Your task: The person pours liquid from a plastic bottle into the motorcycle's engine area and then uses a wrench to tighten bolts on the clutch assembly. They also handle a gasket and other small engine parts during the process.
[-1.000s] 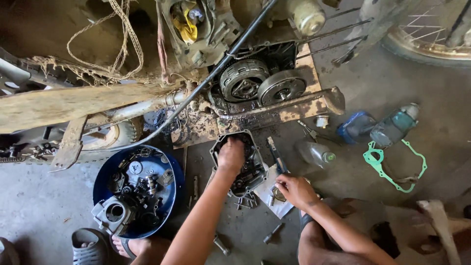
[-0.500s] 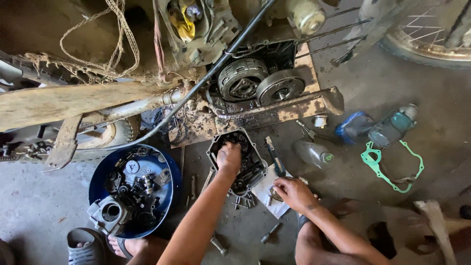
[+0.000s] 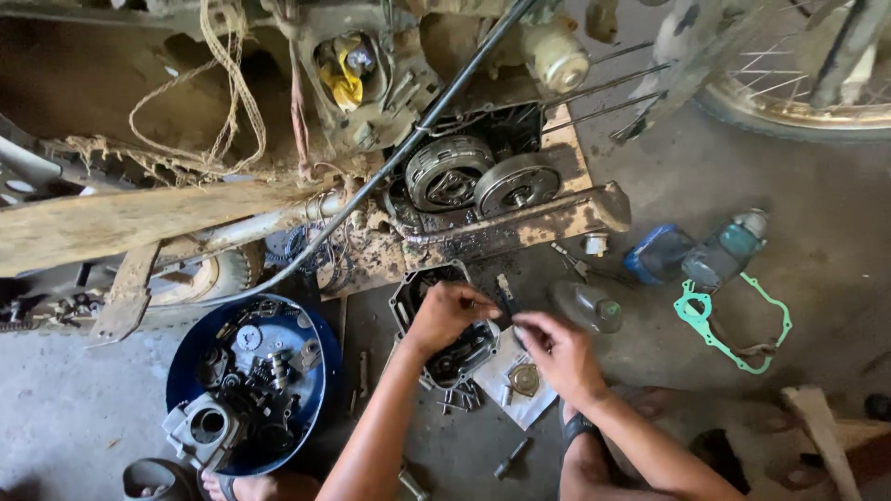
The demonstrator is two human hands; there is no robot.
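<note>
- On the concrete floor, near the middle, a dark cast-metal engine cover [image 3: 444, 320] lies hollow side up, its inside within reach of both hands.
- The left hand [image 3: 444, 314] rests on the cover's rim, fingers curled over it, steadying it.
- The right hand [image 3: 555, 351] comes in from the right, fingertips pressed together on something small; what it is cannot be told.
- At the left, a round blue basin [image 3: 316, 336] gathers greasy gears and housings.
- At the right, a thin green gasket [image 3: 698, 325] lies flat beside plastic bottles [image 3: 724, 249].
- Farther off, the stripped engine [image 3: 483, 181] shows two ribbed round clutch parts.
</note>
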